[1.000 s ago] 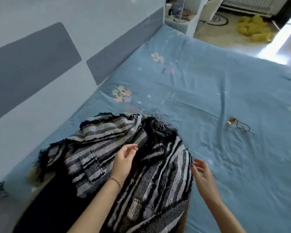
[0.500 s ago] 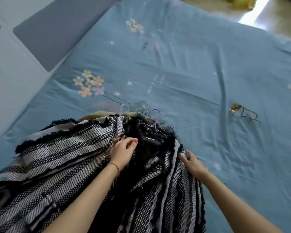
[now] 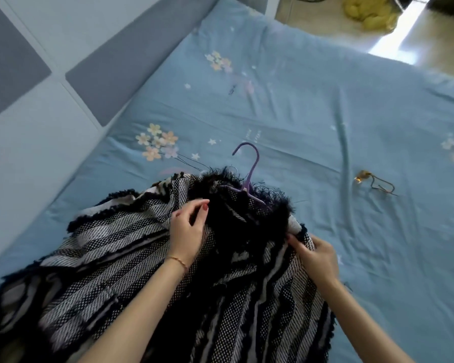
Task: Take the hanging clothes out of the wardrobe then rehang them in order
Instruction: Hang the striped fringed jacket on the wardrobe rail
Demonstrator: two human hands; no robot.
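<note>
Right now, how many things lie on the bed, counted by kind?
Striped jackets: 1
Purple hangers: 1
Small cords with a gold piece: 1
Total: 3, on the blue bed sheet; anything under the jacket is hidden.

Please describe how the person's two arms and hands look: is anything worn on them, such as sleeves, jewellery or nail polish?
Both forearms are bare, with no sleeves in view. The left hand has red-painted nails, and a thin gold-coloured bracelet sits on its wrist. The right hand shows no ring, watch or bracelet; its nails are turned away, so their colour cannot be told.
</note>
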